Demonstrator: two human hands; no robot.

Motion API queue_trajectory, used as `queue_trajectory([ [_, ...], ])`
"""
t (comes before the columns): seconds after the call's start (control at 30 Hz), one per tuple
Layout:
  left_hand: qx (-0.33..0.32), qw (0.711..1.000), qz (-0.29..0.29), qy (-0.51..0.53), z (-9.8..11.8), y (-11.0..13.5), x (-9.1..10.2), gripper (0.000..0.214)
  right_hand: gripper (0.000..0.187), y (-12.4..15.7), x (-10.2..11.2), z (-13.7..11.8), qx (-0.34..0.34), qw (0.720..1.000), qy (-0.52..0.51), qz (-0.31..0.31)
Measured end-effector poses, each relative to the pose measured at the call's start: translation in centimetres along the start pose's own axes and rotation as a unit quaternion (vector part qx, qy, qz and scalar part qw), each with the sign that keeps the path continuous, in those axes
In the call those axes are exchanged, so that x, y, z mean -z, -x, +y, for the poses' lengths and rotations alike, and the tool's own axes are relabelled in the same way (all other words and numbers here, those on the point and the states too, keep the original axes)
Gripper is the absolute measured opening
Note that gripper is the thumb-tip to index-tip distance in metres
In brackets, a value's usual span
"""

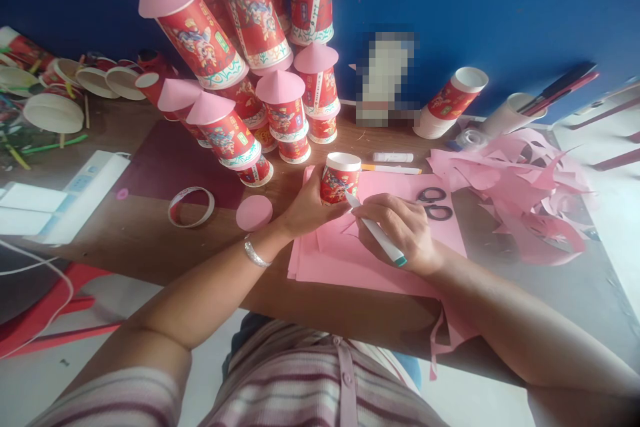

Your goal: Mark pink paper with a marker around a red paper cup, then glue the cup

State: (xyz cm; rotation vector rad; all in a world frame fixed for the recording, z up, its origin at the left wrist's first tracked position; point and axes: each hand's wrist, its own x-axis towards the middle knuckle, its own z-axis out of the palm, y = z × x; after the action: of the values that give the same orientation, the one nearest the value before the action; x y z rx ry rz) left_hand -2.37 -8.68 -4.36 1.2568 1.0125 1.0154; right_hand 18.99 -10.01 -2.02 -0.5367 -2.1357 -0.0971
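Around the side of a red printed paper cup (341,180) my left hand (313,203) is closed, with the cup's white rim upward. A white marker (381,240) with a green end sits in the closed fingers of my right hand (400,230), its tip end close to the cup; whether it touches I cannot tell. Both hands are above a stack of pink paper (395,270). Scissors (434,203) with dark handles lie on the paper, right of my right hand. A pink paper disc (254,213) rests on the table near my left wrist.
Stacked cups with pink cone tops (215,47) stand behind my left hand. Pink paper scraps (540,193) pile up on the right, by a pen holder (513,113) and a cup stack (453,103). A cut cup ring (191,207) and white power strip (77,197) lie left.
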Motion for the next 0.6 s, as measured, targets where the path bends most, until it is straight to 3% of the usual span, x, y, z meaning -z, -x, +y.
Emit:
queue_trajectory([
  [0.6,0.001,1.0,0.008,0.006,0.16,-0.11,-0.14,0.083,0.032,-0.23,0.36,-0.1,0.004,1.0,-0.011,-0.023],
])
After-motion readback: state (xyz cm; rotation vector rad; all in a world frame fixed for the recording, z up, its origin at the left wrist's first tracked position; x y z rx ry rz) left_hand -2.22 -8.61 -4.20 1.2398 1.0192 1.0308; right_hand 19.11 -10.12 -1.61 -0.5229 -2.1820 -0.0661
